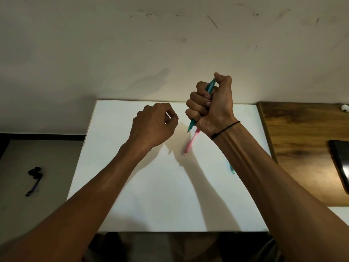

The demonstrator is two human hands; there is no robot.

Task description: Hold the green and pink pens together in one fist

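Pale wall (170, 44) w/ dark scuffs, filling upper half. White surface (151, 186) below it, butted against wall. Wood-grain surface (302, 148) adjoining on right, carrying a dark flat item (340, 163) at frame edge & a small white object (344, 107) near its far corner. Grey floor (28, 167) at left, w/ a small dark blue-black object (34, 180) lying on it.

2 bare forearms reaching in from bottom edge over white surface. Right hand (211, 104) raised, wrist toward camera, thin black band (224, 129) round wrist. Fingers (194, 108) clenched in a fist round teal pen (209, 87): upper end poking out by thumb, lower tip sticking out under fist, pointing down-left. Left hand (154, 125) lower & just beside, well clear of teal pen, back of hand up, fingers curled in loosely; something thin & pale glimpsed between fingertips, too small to id, so grip there cannot be told.

Pink pen (190, 144) lying on white surface under right wrist, upper end hidden behind hand, tip toward camera. 2nd teal item (231, 169) on white surface near right forearm, mostly hidden by arm.
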